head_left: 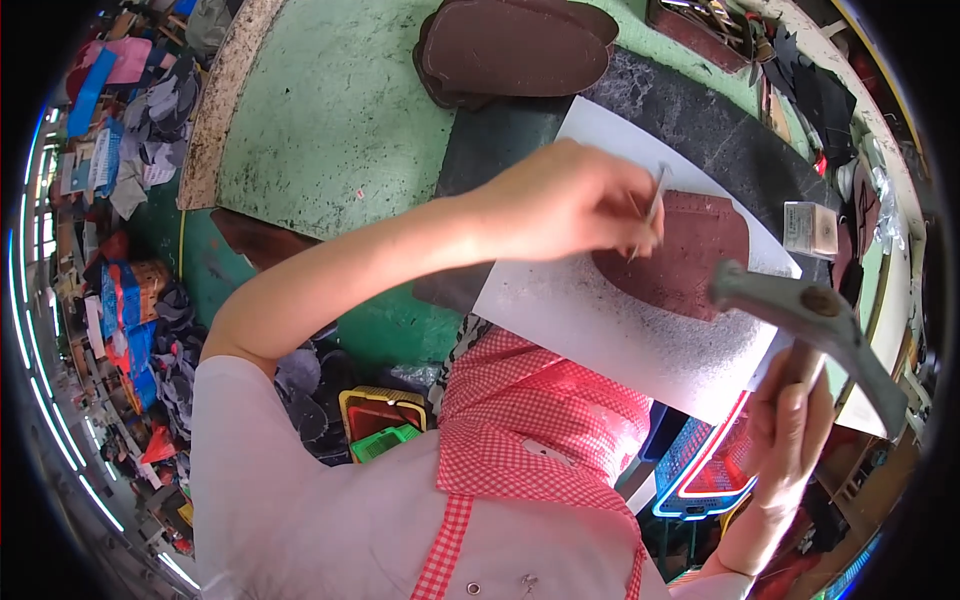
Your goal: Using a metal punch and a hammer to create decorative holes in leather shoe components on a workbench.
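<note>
My left hand (590, 205) is closed round a slim metal punch (657, 195), held tilted over a brown leather piece (690, 255). The punch's lower tip is close to the leather's left part; contact cannot be made out. The leather lies flat on a white sheet (640, 350) strewn with dark specks. On the right, my right hand (790, 420) grips a hammer (790, 300) by its handle, just under the head. The metal head is raised in front of the leather's right edge and hides part of it.
Under the sheet is a dark slab (680, 100) on the green table (350, 110). A stack of brown leather pieces (515, 50) sits at the far side. To the right stands a small pale block (810, 228). Plastic baskets (700, 470) are below the table's near edge.
</note>
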A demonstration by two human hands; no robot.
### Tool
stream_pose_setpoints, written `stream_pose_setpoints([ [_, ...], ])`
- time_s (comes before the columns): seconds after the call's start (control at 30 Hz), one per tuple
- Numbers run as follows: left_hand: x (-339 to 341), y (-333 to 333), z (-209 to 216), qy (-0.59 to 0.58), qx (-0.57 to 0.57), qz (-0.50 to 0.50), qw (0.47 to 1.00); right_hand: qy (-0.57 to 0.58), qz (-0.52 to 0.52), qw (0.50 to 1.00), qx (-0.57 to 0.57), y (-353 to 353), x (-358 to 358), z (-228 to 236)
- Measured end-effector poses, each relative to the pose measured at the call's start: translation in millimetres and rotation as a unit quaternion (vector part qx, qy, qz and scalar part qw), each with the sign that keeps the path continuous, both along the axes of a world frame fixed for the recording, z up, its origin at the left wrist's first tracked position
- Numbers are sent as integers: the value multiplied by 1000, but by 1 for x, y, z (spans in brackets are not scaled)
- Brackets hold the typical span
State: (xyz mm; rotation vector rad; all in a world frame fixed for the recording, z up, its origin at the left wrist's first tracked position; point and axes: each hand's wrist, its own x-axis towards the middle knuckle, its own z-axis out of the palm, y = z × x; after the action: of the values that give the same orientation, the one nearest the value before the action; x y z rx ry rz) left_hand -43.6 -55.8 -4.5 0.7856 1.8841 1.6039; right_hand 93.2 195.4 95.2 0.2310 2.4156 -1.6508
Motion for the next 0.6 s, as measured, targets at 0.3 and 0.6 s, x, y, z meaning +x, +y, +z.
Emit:
stream_pose_setpoints([
  [0.3,8,46,15,-31,25,0,999,12,-144,989,21,51,32,-14],
  [0.6,-51,203,2,244,141,160,946,101,-107,987,59,77,47,-27],
])
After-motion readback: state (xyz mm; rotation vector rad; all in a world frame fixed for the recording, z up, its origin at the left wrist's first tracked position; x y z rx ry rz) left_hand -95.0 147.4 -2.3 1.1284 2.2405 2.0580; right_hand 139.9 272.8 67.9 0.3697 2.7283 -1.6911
